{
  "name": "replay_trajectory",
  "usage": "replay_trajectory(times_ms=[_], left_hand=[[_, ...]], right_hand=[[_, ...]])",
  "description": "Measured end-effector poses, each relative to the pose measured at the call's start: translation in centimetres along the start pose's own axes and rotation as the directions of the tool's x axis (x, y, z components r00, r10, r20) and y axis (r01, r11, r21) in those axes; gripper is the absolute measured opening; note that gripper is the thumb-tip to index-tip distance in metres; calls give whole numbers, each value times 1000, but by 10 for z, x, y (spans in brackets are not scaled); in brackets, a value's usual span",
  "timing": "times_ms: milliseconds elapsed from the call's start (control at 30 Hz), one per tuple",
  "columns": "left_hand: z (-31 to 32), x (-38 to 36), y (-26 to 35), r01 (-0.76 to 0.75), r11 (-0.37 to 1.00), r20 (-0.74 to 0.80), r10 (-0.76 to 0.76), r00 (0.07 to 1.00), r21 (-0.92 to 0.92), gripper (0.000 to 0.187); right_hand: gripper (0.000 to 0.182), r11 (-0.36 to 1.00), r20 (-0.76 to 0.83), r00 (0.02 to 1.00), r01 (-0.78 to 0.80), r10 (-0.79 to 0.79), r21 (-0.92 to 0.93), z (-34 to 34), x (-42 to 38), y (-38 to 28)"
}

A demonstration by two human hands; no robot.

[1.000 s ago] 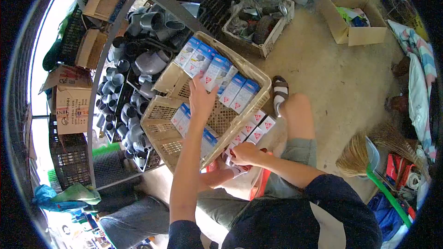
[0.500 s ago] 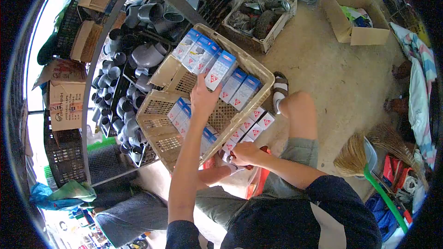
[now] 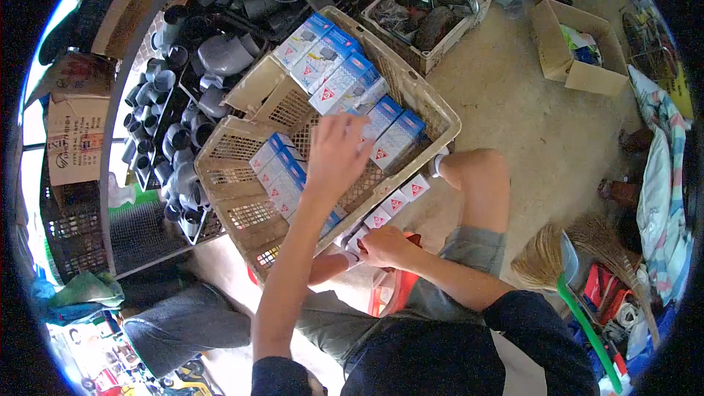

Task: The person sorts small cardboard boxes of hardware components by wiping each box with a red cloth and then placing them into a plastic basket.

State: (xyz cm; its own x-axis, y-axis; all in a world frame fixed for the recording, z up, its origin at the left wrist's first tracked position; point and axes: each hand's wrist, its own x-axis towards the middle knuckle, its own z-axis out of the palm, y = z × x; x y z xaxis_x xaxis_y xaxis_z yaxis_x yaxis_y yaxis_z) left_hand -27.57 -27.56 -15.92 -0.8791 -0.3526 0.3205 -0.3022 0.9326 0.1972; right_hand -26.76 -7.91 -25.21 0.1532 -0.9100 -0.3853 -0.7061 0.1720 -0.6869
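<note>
My left hand (image 3: 337, 155) is over the middle of a tan plastic crate (image 3: 449, 128), fingers apart and holding nothing. Blue and white boxes (image 3: 343, 82) stand in a row along the crate's far side, with two more (image 3: 397, 139) to the right of my fingers. Another row of boxes (image 3: 279, 180) lies left of my wrist. My right hand (image 3: 387, 247) is below the crate's near edge with its fingers curled; what they hold, if anything, is hidden. Beside it, several white boxes with red marks (image 3: 396, 202) form a line outside the crate.
Grey pipe fittings (image 3: 227, 55) fill racks on the left. A crate of bagged parts (image 3: 480, 11) and an open carton (image 3: 554, 40) stand beyond. Brooms (image 3: 541, 257) lie at the right. A red stool (image 3: 389, 293) is below my right hand.
My left hand has let go of a blue and white box, which now sits with the far row, and its fingers have opened. Fewer white boxes show below the crate. The view has shifted.
</note>
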Motion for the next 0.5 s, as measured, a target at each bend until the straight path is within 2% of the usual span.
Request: replay_trajectory(times_ms=[33,133,233,333,433,500], left_hand=[[3,-1,5,48,995,163,-33,986,-91,44],[27,-10,7,-61,997,334,74,940,-49,53],[45,-11,12,-16,999,400,30,916,-39,62],[49,-10,15,-59,998,300,46,953,33,65],[49,-9,19,77,996,412,-87,907,41,65],[48,-8,17,43,998,408,-59,911,50,64]], right_hand=[[31,1000,-16,1000,13,-13,11,2,-1,-1],[31,999,23,1000,-15,16,-41,8,3,-3],[30,1000,61,998,-2,2,0,2,3,-3],[30,1000,45,999,-27,27,-7,4,5,-2],[30,1000,30,999,-29,30,-12,-4,1,-4],[31,999,58,998,-27,28,-31,-2,1,-4]])
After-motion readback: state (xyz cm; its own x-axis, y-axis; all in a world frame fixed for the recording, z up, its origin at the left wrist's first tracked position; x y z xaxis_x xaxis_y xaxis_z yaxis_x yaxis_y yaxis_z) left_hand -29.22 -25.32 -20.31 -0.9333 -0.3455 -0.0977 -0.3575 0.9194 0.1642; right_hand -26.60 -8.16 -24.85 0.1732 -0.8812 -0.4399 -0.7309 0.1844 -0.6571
